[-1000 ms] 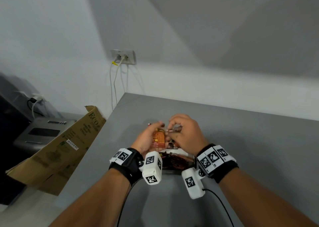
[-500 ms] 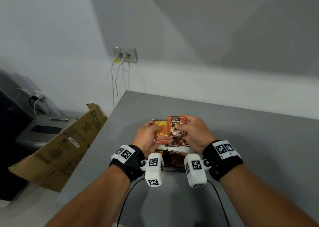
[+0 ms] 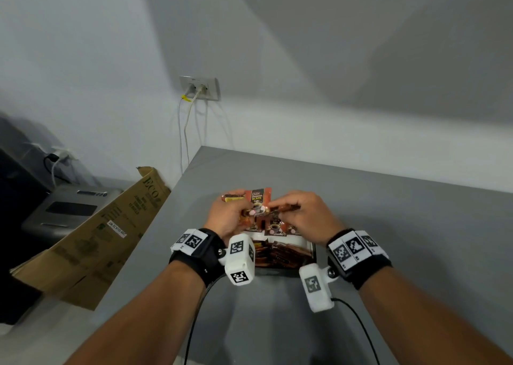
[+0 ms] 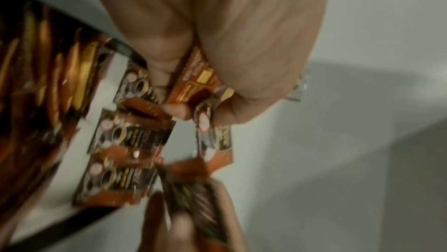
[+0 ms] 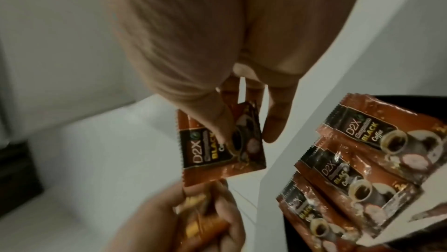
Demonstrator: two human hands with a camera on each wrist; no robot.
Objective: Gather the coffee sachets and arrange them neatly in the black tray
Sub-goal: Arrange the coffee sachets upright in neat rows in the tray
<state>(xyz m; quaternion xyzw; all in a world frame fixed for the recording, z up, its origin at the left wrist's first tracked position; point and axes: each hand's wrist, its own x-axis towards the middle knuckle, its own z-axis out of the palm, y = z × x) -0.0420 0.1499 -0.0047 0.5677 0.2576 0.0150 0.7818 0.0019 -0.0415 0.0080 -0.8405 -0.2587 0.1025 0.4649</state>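
Note:
Both hands hover just over the far end of the black tray (image 3: 313,253), which stands on the grey table (image 3: 388,225) and holds several orange-brown coffee sachets (image 3: 280,253) (image 5: 362,160) (image 4: 125,141). My left hand (image 3: 244,212) (image 4: 184,110) grips a small bundle of sachets (image 3: 259,200) (image 4: 196,82), one of them upright with its black label facing me. My right hand (image 3: 274,212) (image 5: 232,133) pinches one sachet (image 3: 286,207) (image 5: 217,151) between thumb and fingers. That sachet's end reaches the left hand's fingers (image 5: 225,216).
A flattened cardboard box (image 3: 91,239) leans against the table's left edge, with a grey device (image 3: 69,209) behind it. A wall socket (image 3: 200,88) with hanging cables is at the far left corner. Black cables (image 3: 361,328) trail from my wrists over the near table.
The right hand has shifted slightly right and its sachet now lies edge-on. An upright black-label sachet now stands with the left hand's bundle. Both hands stay over the tray.

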